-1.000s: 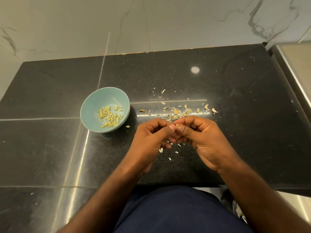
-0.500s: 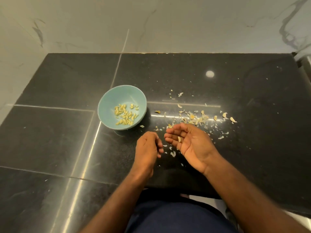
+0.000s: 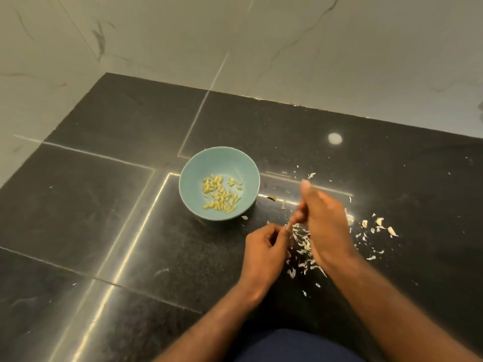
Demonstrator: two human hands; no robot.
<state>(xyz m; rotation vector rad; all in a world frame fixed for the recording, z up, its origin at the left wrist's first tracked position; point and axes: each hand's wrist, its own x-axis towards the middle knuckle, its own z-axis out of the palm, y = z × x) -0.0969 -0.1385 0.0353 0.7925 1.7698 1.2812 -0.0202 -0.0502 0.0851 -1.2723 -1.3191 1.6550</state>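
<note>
A pale blue bowl (image 3: 243, 163) stands on the black stone counter (image 3: 109, 205) and holds several yellow-green peeled seeds (image 3: 220, 195). Pale bits of shell (image 3: 304, 246) lie scattered on the counter to the bowl's right and under my hands. My right hand (image 3: 322, 226) is blurred, turned on its edge, with its fingers stretched toward the bowl's right rim. Whether it carries a seed is hidden. My left hand (image 3: 264, 253) hovers just left of it, fingers curled in, and nothing shows between them.
A marble-patterned wall (image 3: 261, 43) bounds the counter at the back and left. Larger shell pieces (image 3: 392, 231) lie at the right. My dark blue clothing (image 3: 295, 346) shows at the bottom edge.
My hands came apart after working a seed together. The right hand opened palm up with a kernel, then swung left toward the bowl. My view has shifted left.
</note>
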